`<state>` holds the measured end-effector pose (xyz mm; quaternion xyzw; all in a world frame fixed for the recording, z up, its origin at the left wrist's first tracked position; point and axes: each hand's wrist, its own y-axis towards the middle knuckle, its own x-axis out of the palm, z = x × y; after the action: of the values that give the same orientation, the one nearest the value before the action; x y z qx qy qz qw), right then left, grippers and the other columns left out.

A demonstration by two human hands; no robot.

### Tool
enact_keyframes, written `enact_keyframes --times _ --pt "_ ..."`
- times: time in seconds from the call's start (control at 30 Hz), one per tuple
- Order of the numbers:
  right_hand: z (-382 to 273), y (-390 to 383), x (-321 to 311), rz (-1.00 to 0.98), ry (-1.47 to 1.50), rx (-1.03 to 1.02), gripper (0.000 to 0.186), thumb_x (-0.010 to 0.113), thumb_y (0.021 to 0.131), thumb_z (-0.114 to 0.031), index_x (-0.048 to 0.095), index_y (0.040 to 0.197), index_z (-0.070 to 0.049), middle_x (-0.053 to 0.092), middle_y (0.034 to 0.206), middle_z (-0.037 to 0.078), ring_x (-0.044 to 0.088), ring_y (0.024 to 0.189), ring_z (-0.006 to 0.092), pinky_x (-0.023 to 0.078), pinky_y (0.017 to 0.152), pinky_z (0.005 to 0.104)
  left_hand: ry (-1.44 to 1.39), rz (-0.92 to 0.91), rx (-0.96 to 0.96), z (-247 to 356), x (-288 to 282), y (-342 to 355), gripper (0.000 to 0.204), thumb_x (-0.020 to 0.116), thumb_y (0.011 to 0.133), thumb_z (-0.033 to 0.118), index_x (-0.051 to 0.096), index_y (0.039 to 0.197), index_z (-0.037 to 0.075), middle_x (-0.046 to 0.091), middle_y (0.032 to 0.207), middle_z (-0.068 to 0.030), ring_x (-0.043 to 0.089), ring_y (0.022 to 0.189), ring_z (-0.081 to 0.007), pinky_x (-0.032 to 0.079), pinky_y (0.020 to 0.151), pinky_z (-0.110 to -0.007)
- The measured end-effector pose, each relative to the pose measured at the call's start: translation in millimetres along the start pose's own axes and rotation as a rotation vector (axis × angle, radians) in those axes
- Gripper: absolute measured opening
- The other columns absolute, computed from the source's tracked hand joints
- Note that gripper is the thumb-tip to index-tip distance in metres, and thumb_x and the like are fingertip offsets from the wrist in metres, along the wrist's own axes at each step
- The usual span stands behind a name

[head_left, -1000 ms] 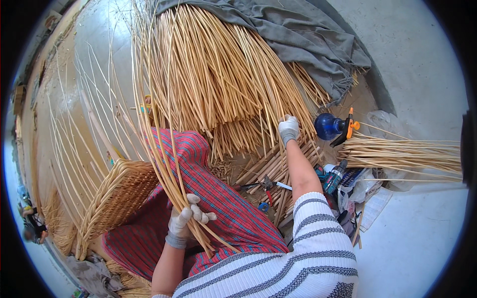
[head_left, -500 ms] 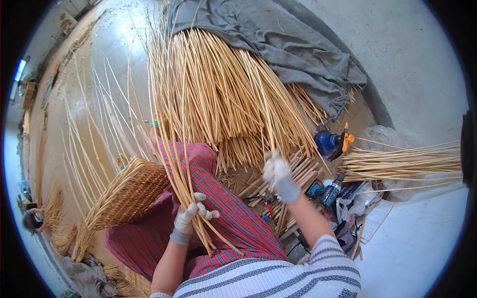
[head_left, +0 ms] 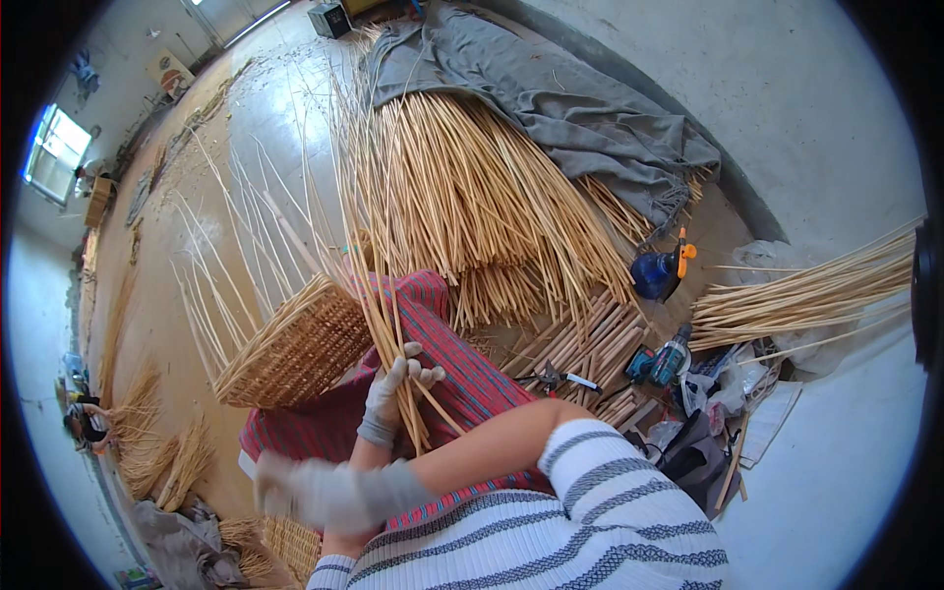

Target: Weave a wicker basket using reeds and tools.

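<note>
My left hand, in a pale work glove, is closed round a small bunch of long willow rods; their butt ends stick out below the fist. My right hand, gloved too, is crossed over my left forearm at the lower left. Motion smears its fingers, and I cannot make out anything in them. Beside my left hand, a woven wicker basket lies tilted against the red striped cloth over my legs. Long pale stakes rise from its rim.
A large heap of peeled rods lies ahead, partly under a grey cloth. To the right are a blue spray bottle, a cordless drill, pruning shears, short sticks and another rod bundle.
My right hand has swept from the rod heap at the right across my body to the lower left. My left hand keeps its hold on the rods. The view has shifted.
</note>
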<state>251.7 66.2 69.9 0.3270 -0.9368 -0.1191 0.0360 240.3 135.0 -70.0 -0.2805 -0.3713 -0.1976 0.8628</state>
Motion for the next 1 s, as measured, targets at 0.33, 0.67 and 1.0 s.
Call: enact_keyframes --times 0.33,0.67,1.0 --pt "-16 -3 -78 0.098 -0.497 -0.148 0.016 0.059 0.091 -0.022 0.06 0.101 -0.011 0.066 0.079 0.013 0.069 0.069 0.0361 0.056 0.062 0.0442 -0.196 -0.123 0.014 -8 -26 -13 0.037 0.049 0.105 0.03 0.047 0.13 0.003 0.056 0.078 0.0037 0.06 0.073 -0.013 0.053 0.089 -0.042" --pt "89 -147 -129 0.497 0.871 0.823 0.046 0.037 0.107 -0.044 0.06 0.094 -0.006 0.063 0.069 0.004 0.064 0.061 0.0148 0.053 0.059 0.0282 -0.04 0.109 0.009 -7 41 -5 0.043 0.065 0.096 0.021 0.047 0.131 0.004 0.063 0.096 -0.0041 0.066 0.091 -0.0186 0.057 0.092 -0.041" --pt "143 -158 -239 0.697 0.163 0.872 0.025 0.063 0.095 -0.025 0.064 0.109 -0.004 0.07 0.091 0.013 0.069 0.081 0.0197 0.058 0.075 0.035 -0.039 0.139 -0.033 -13 33 15 0.042 0.065 0.096 0.015 0.044 0.131 0.004 0.065 0.088 -0.0027 0.068 0.081 -0.0169 0.057 0.093 -0.049"
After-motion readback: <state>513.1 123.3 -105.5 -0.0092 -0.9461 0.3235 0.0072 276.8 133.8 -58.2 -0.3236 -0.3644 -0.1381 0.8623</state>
